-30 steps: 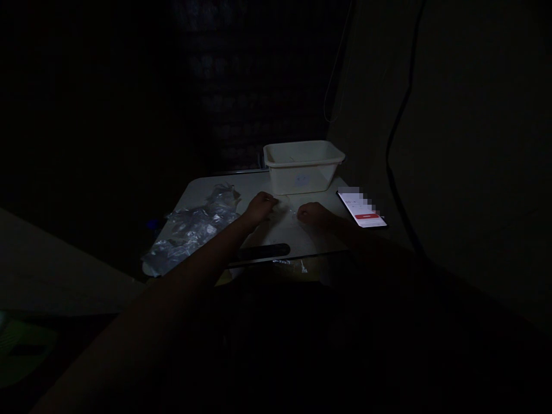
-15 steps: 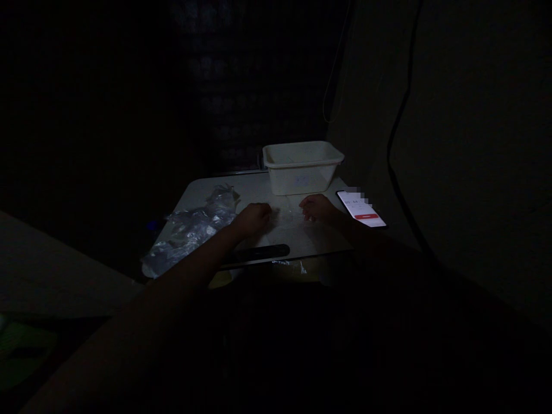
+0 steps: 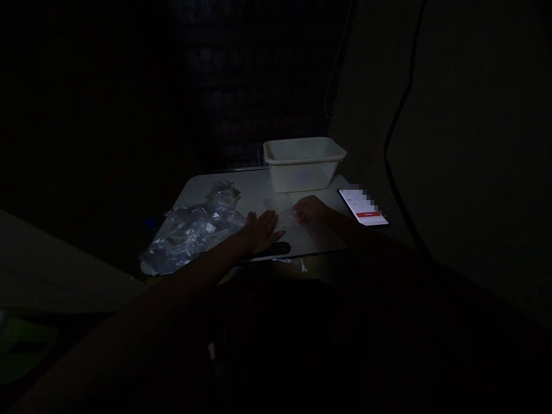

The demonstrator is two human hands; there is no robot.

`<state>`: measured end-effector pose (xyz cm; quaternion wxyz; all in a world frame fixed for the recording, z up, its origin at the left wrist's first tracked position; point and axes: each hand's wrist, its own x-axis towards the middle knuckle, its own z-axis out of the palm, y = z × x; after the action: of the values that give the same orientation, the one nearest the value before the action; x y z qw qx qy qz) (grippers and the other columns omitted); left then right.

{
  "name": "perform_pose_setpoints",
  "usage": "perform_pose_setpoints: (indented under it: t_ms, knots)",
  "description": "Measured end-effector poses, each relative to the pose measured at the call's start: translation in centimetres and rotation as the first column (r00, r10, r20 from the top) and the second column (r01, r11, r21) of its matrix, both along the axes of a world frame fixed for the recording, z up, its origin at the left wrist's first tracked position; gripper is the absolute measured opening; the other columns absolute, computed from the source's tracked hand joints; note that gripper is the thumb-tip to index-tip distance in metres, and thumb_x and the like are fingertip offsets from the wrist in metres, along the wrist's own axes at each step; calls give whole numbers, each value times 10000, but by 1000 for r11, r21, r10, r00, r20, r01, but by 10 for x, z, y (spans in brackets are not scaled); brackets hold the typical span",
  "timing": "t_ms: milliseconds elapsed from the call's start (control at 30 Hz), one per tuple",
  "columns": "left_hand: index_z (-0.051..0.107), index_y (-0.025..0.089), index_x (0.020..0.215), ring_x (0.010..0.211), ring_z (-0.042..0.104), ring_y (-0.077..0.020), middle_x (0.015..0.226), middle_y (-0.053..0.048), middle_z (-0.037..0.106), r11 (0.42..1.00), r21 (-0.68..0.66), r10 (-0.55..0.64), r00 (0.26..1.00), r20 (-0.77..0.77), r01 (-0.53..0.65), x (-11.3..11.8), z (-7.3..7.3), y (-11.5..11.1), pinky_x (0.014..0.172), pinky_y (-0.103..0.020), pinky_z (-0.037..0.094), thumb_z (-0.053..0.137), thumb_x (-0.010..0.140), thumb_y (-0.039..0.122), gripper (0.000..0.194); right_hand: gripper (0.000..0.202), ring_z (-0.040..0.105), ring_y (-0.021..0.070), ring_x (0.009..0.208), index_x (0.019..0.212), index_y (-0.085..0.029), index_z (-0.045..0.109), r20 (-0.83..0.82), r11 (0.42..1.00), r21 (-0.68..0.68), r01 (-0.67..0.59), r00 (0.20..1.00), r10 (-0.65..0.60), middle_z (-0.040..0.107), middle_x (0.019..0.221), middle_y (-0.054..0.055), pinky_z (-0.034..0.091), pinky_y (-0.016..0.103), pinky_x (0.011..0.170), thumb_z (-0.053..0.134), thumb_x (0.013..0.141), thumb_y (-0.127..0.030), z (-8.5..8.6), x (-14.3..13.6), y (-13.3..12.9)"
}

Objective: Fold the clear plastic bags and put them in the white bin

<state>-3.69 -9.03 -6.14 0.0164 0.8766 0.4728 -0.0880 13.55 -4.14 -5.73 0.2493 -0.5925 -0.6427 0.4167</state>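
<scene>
A thin clear plastic bag (image 3: 284,218) lies on the pale tabletop (image 3: 252,187), hard to make out in the dim light. My left hand (image 3: 261,231) is at its near left side, palm down with the fingers spread. Curled fingers of my right hand (image 3: 313,209) pinch the bag's right side. To the left of my left hand spreads a crumpled heap of clear plastic bags (image 3: 190,233). Just under the left palm is the dark oblong slot (image 3: 280,248) near the table's front edge.
A white plastic tub (image 3: 306,175) stands at the back of the table. At the right edge lies a phone (image 3: 362,207) with its screen lit. A dark cable (image 3: 390,172) hangs along the right wall. Something green (image 3: 26,345) sits low at the left.
My left hand has come nearer, toward the table's front edge, and its fingers have spread. My right hand has shifted slightly left and its fingers have closed more on the bag.
</scene>
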Motion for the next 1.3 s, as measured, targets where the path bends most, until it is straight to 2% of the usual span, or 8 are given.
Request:
perform_pose_setpoints:
  t_ms: [100, 200, 300, 433, 667, 833, 1067, 1300]
  knots:
    - [152, 92, 1260, 1211, 45, -229, 1329, -106, 105, 1000, 17, -10, 1000, 3, 10, -1, 0, 0, 921, -492, 62, 102, 786, 475, 612, 227, 548, 133, 625, 839, -115, 573, 253, 954, 290, -82, 967, 6, 605, 752, 68, 427, 265, 607, 389, 706, -107, 0, -2, -2]
    - [149, 100, 1262, 1210, 43, -233, 1331, -102, 100, 999, 30, -16, 1000, 9, 16, -2, -1, -1, 918, -496, 60, 102, 783, 483, 615, 379, 478, 167, 892, 1035, -137, 508, 510, 792, 510, -336, 859, 36, 547, 985, 84, 363, 278, 759, 385, 682, -71, 3, -4, -7]
    - [143, 99, 1262, 1209, 39, -239, 1331, -109, 96, 1000, 23, -9, 1000, 14, 9, -3, -2, -1, 916, -497, 60, 107, 782, 488, 619, 395, 402, 201, 981, 1045, -165, 514, 739, 685, 465, -562, 672, 50, 489, 1070, 91, 320, 320, 780, 371, 688, -76, 5, -5, -12]
    - [124, 115, 1267, 1209, 20, -244, 1335, -105, 78, 1000, -8, -4, 1000, 17, 4, -3, 3, -2, 916, -499, 45, 114, 781, 481, 608, 332, 367, 225, 998, 942, -189, 580, 839, 673, 358, -647, 540, 73, 468, 1092, 83, 301, 345, 756, 393, 682, -103, 3, -2, -16]
    - [-43, 198, 1269, 1194, -8, -309, 1337, -120, -36, 959, -274, -76, 997, 3, 74, -6, 36, -17, 888, -520, 117, 471, 616, 497, 883, 367, 393, 206, 947, 982, -174, 550, 777, 744, 414, -524, 629, 11, 498, 1018, 88, 320, 310, 728, 377, 670, -88, 2, 10, -12]
    - [-60, 188, 1263, 1189, -36, -320, 1331, -156, -46, 943, -305, -159, 986, -48, 137, -3, 33, -35, 887, -514, 105, 596, 524, 413, 1014, 378, 403, 202, 930, 979, -159, 543, 766, 770, 403, -494, 643, 11, 495, 1004, 94, 324, 303, 730, 388, 643, -81, 0, 16, -9]
    - [120, 129, 1239, 1167, 187, -250, 1284, -158, 216, 953, -84, -273, 945, 179, 291, 1, 12, -30, 889, -381, 219, 528, 627, 292, 753, 377, 408, 201, 928, 987, -137, 527, 724, 752, 463, -469, 690, -16, 496, 999, 96, 318, 311, 759, 376, 643, -99, -4, 22, -2]
    - [481, 143, 913, 862, 491, -153, 947, -74, 536, 925, -25, -350, 875, 334, 379, 7, 23, -27, 748, -251, 344, 416, 701, 184, 226, 360, 422, 197, 934, 960, -123, 543, 689, 750, 495, -439, 725, -30, 511, 985, 99, 318, 315, 784, 362, 648, -112, -7, 28, 0]
